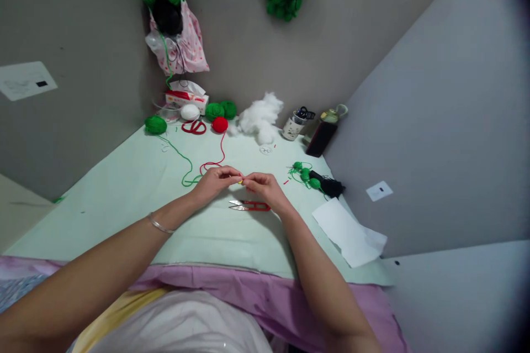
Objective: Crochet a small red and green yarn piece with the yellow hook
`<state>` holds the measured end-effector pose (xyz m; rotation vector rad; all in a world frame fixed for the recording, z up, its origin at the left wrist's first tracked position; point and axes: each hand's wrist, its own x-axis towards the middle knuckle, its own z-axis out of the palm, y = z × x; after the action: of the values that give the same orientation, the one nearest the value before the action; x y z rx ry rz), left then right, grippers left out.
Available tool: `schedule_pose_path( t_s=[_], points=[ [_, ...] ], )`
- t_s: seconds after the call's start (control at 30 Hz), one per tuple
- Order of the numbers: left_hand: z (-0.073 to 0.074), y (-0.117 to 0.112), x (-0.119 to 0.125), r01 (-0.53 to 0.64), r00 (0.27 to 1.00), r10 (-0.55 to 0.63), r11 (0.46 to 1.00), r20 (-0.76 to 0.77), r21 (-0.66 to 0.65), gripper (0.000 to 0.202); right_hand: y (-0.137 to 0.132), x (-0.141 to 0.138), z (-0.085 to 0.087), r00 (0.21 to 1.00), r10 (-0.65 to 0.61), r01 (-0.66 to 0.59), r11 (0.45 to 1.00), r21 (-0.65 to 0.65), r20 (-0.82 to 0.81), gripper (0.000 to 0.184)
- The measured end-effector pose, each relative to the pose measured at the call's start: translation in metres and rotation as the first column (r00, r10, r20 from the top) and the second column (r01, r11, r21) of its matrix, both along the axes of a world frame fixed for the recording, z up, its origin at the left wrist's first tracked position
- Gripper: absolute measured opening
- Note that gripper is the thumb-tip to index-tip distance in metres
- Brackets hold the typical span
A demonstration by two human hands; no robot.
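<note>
My left hand (215, 180) and my right hand (267, 187) meet over the middle of the table, the fingertips of both pinched together. A small yellow piece (240, 181) with a bit of red beside it shows between them; its kind is too small to tell. Red yarn (222, 148) runs from a red ball (220, 125) down towards my left hand. Green yarn (184, 159) trails from a green ball (155, 125) to the same spot, partly hidden by the fingers. Just below my right hand lie red-handled thread snips (249, 206), blades pointing left.
Behind the hands stand a tissue box (187, 100), a white yarn ball (190, 112), red scissors (194, 127), white stuffing (261, 118) and a pen cup (293, 126). Rightward are a phone (322, 138), green crocheted pieces (305, 174) and white paper (350, 234). Grey partitions enclose the table.
</note>
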<state>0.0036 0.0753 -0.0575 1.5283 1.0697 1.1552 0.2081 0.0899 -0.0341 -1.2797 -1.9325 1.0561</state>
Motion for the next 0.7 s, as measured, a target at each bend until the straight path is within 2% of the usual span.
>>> schedule_pose_path(
  t_s=[0.1,0.2,0.27,0.3,0.33,0.4,0.5,0.57,0.7],
  points=[
    [0.000,0.002,-0.004,-0.066,0.998,0.066,0.998,-0.010,0.014,0.034,0.012,0.029,0.005,0.983,-0.174,0.169,0.982,0.081,0.056,0.035],
    [-0.001,0.006,-0.013,-0.141,0.988,0.144,0.989,-0.058,0.052,0.033,0.023,0.067,0.008,0.907,-0.400,0.370,0.905,0.209,0.129,0.031],
    [-0.002,0.008,-0.018,-0.158,0.979,0.168,0.983,-0.116,0.097,0.028,0.025,0.085,0.007,0.851,-0.498,0.436,0.847,0.302,0.166,0.036],
    [-0.003,0.009,-0.019,-0.149,0.974,0.167,0.981,-0.151,0.123,0.026,0.025,0.089,0.005,0.838,-0.511,0.433,0.836,0.338,0.190,0.038],
    [-0.003,0.009,-0.020,-0.129,0.969,0.157,0.980,-0.190,0.150,0.024,0.024,0.089,0.002,0.837,-0.502,0.407,0.837,0.366,0.217,0.038],
    [-0.004,0.007,-0.019,-0.064,0.954,0.117,0.979,-0.275,0.193,0.025,0.020,0.078,-0.005,0.865,-0.411,0.284,0.873,0.395,0.287,0.034],
    [-0.007,0.004,-0.017,0.032,0.918,0.057,0.976,-0.392,0.215,0.029,0.013,0.046,-0.014,0.899,-0.169,-0.001,0.922,0.387,0.404,0.033],
    [-0.010,0.004,-0.017,0.071,0.893,0.031,0.975,-0.449,0.209,0.026,0.010,0.026,-0.018,0.881,-0.066,-0.134,0.915,0.380,0.469,0.037],
    [-0.015,0.006,-0.018,0.107,0.867,-0.007,0.979,-0.498,0.173,0.032,0.008,0.009,-0.020,0.838,-0.035,-0.224,0.888,0.402,0.545,0.032]
  ],
)
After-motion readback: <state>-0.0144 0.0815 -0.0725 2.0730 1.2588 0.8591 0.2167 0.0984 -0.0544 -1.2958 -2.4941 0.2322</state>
